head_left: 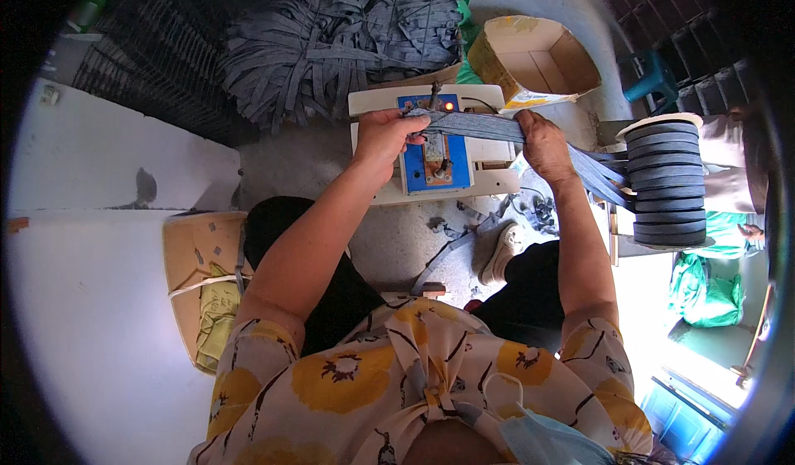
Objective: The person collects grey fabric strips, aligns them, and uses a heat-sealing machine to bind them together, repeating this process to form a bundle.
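Note:
A bundle of flat grey fabric strips [476, 125] is stretched between my two hands, over a small machine with a blue top plate [416, 167] and a white base. My left hand [383, 144] pinches the strips' left end beside the machine's upright metal post. My right hand [545, 144] is closed around the same strips at the machine's right side. From there the strips run right to a large spool [667, 185] wound with several grey bands. A small red light glows on the blue plate. The strips partly cover the machine's middle.
A big heap of grey strips [331, 43] lies beyond the machine, beside an open cardboard box [538, 63]. Cut scraps [451, 250] litter the floor near my shoe. At left, a cardboard box [186, 258] holds an olive bag. A teal plastic stool [650, 80] stands far right.

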`<action>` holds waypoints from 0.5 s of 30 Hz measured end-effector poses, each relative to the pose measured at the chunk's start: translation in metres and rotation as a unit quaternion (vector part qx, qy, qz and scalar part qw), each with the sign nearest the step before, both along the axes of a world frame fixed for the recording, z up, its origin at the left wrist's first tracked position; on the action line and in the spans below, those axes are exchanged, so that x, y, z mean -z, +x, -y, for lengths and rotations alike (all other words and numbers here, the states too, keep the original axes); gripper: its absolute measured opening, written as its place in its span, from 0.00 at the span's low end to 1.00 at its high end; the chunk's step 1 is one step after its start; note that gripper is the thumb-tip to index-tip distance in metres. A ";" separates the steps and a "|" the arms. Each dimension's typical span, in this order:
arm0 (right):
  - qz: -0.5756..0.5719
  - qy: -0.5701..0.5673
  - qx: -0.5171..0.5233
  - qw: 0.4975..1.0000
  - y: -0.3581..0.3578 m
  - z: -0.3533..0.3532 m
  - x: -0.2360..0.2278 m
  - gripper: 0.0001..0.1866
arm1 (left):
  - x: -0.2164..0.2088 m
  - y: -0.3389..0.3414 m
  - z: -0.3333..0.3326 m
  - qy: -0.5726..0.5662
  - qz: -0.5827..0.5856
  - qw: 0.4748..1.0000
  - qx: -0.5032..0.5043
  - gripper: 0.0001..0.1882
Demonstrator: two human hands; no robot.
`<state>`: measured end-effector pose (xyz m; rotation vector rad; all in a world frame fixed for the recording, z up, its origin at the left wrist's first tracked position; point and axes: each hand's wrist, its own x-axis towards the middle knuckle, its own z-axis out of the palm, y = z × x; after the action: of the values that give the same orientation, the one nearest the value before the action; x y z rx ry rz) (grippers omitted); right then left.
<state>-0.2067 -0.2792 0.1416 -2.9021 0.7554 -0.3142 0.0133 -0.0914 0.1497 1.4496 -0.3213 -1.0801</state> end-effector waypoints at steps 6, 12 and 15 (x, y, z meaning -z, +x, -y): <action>-0.032 0.009 0.004 0.999 0.003 -0.003 0.007 0.15 | 0.006 0.001 -0.001 0.013 0.020 1.000 0.007 0.08; -0.054 0.009 0.008 0.998 -0.002 0.001 0.015 0.11 | 0.004 -0.002 0.004 0.011 0.028 0.999 -0.020 0.07; -0.064 0.016 0.010 0.998 -0.007 0.011 0.018 0.13 | 0.008 0.003 0.007 0.013 0.025 0.999 -0.018 0.07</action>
<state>-0.2137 -0.2898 0.1235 -2.9073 0.8006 -0.1187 0.0164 -0.0984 0.1421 1.5018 -0.3157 -1.0236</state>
